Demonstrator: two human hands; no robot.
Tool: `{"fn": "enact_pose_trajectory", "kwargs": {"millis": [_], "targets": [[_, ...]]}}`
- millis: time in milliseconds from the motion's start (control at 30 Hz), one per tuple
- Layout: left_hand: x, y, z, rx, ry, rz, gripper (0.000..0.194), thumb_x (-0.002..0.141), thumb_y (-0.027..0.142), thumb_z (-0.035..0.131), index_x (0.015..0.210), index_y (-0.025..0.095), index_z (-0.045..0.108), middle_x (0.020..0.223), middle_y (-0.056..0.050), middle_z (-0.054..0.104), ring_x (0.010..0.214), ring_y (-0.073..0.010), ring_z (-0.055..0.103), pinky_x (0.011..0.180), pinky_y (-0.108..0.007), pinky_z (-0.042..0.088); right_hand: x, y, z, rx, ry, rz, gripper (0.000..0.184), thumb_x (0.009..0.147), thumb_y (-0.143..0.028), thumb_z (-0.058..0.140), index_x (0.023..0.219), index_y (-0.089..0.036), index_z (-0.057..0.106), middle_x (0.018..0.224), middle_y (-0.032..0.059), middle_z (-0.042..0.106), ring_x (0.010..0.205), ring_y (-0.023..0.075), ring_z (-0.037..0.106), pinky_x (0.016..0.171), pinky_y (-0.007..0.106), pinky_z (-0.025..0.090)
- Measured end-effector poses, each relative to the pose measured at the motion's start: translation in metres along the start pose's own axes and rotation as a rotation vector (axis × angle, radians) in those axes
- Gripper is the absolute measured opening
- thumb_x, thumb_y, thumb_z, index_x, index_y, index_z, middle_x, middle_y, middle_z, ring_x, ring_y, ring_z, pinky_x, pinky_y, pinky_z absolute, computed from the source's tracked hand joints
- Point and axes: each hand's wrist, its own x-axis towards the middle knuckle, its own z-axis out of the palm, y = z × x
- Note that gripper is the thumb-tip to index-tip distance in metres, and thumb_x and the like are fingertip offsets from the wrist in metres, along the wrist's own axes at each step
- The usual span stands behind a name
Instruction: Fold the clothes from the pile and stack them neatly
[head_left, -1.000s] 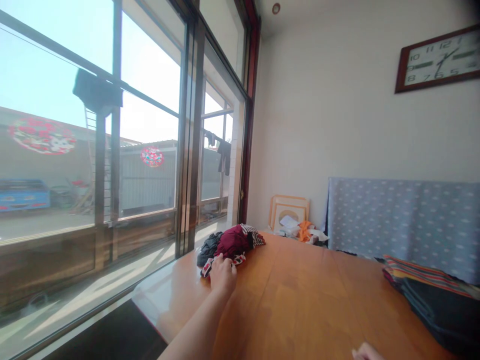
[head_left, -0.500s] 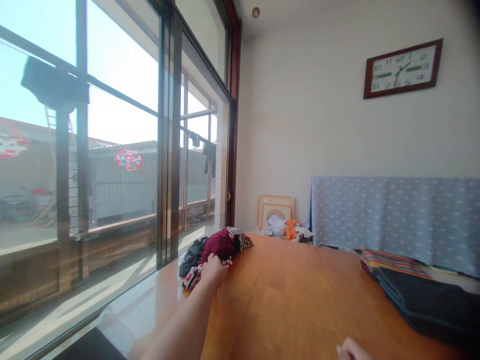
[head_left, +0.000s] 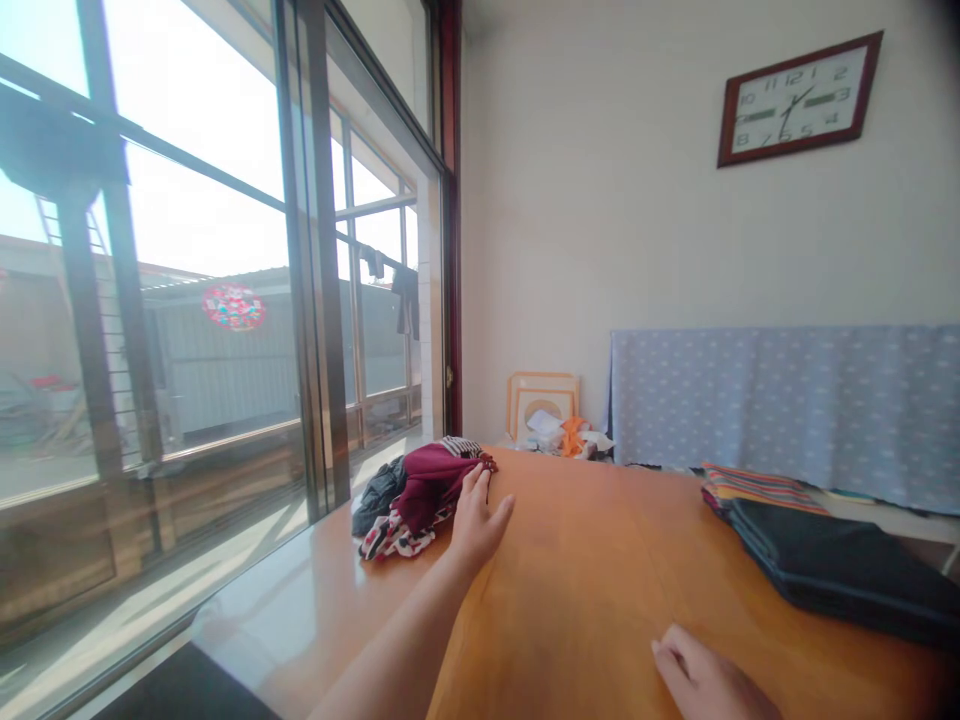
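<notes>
A heap of crumpled clothes lies on the wooden table near the window: a burgundy garment (head_left: pixel 427 482), a dark grey one (head_left: pixel 377 497), a black-and-white striped piece (head_left: pixel 459 447) and a white cloth with red and black patches (head_left: pixel 401 536). My left hand (head_left: pixel 478 522) reaches to the heap's right side, thumb spread and fingers stretched over the burgundy cloth's edge. It appears to touch the cloth without gripping it. Low on the right, my right hand (head_left: pixel 709 675) is curled into a loose fist by the table's near side, with nothing visible in it.
Folded dark trousers (head_left: pixel 832 565) lie at the table's right, against a folded striped cloth (head_left: pixel 761 487). Beyond the wooden table (head_left: pixel 577 560) stand wooden frames (head_left: pixel 517 400) and an orange-and-white pile (head_left: pixel 571 438). A blue dotted cloth (head_left: pixel 780 410) hangs behind; large windows (head_left: pixel 217 350) line the left.
My left hand has moved right along the heap and its fingers have opened out. My right hand has come further into view. The camera view has shifted slightly right and down.
</notes>
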Motion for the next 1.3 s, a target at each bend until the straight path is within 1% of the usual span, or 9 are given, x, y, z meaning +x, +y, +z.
{"fn": "enact_pose_trajectory", "kwargs": {"millis": [167,333,500,600,700,867,967,1100,1300], "targets": [[-0.029,0.065,0.017,-0.233,-0.147,0.082,0.050,0.085,0.045,0.063,0.128,0.018,0.061,0.139,-0.014,0.052,0.131,-0.0274,0.048,0.113,-0.042,0.037,-0.006,-0.012,-0.010,-0.026,0.101,-0.012,0.030,0.094,-0.043,0.041,0.072,-0.025,0.053,0.066,0.0011,0.066,0.063,0.0175,0.060,0.056,0.028,0.023],[-0.057,0.125,0.033,-0.563,-0.387,0.010,0.032,0.088,0.045,0.061,0.103,0.019,0.072,0.114,-0.010,0.064,0.110,-0.0235,0.060,0.098,-0.035,0.046,-0.008,-0.023,-0.020,0.054,0.160,0.009,0.027,0.092,-0.037,0.044,0.073,-0.025,0.058,0.066,0.0014,0.067,0.065,0.0171,0.059,0.056,0.027,0.022],[-0.082,0.175,0.028,-0.854,-0.739,-0.144,0.039,0.089,0.050,0.058,0.086,0.014,0.071,0.079,-0.005,0.062,0.072,-0.0139,0.056,0.066,-0.025,0.044,-0.001,-0.012,-0.025,0.380,0.280,0.034,0.033,0.093,-0.045,0.039,0.074,-0.024,0.056,0.069,0.0006,0.066,0.065,0.0177,0.059,0.058,0.026,0.031],[-0.089,0.192,0.021,-0.948,-0.928,-0.200,0.041,0.089,0.050,0.059,0.089,0.013,0.074,0.079,-0.006,0.066,0.071,-0.0139,0.057,0.066,-0.025,0.042,0.006,-0.004,-0.026,0.594,0.352,0.096,0.036,0.090,-0.051,0.040,0.075,-0.023,0.056,0.068,0.0009,0.065,0.064,0.0189,0.059,0.059,0.027,0.037],[-0.089,0.191,0.022,-0.924,-0.879,-0.218,0.042,0.090,0.051,0.058,0.087,0.013,0.075,0.079,-0.008,0.070,0.075,-0.0172,0.061,0.069,-0.026,0.044,0.010,-0.001,-0.025,0.758,0.344,0.170,0.035,0.087,-0.053,0.043,0.076,-0.023,0.056,0.059,-0.0009,0.061,0.055,0.0176,0.057,0.056,0.027,0.040],[-0.084,0.152,0.033,-0.625,-0.220,-0.313,0.042,0.087,0.054,0.058,0.075,0.016,0.071,0.069,-0.005,0.067,0.071,-0.0188,0.060,0.071,-0.028,0.044,0.010,-0.006,-0.024,0.895,0.328,0.219,0.032,0.087,-0.050,0.046,0.077,-0.021,0.058,0.058,-0.0024,0.058,0.052,0.0141,0.053,0.054,0.025,0.041],[-0.079,0.121,0.029,-0.475,-0.033,-0.408,0.044,0.085,0.058,0.056,0.077,0.018,0.069,0.071,-0.004,0.069,0.074,-0.0215,0.063,0.071,-0.029,0.045,0.010,-0.007,-0.026,0.852,0.298,0.189,0.033,0.087,-0.050,0.048,0.081,-0.020,0.060,0.060,-0.0019,0.059,0.054,0.0137,0.053,0.054,0.024,0.040],[-0.071,0.093,0.021,-0.210,-0.009,-0.494,0.045,0.086,0.061,0.049,0.081,0.021,0.068,0.067,-0.002,0.067,0.070,-0.0229,0.063,0.064,-0.029,0.044,0.003,-0.013,-0.033,0.712,0.244,0.114,0.034,0.087,-0.051,0.052,0.081,-0.019,0.063,0.065,-0.0006,0.061,0.059,0.0136,0.054,0.056,0.024,0.039],[-0.067,0.078,0.031,-0.096,-0.253,-0.486,0.044,0.066,0.063,0.067,0.085,0.023,0.071,0.078,-0.007,0.073,0.077,-0.0320,0.068,0.065,-0.035,0.048,-0.017,-0.032,-0.047,0.607,0.197,-0.017,0.030,0.086,-0.049,0.060,0.087,-0.020,0.068,0.072,-0.0005,0.063,0.066,0.0130,0.055,0.063,0.024,0.042]]}}
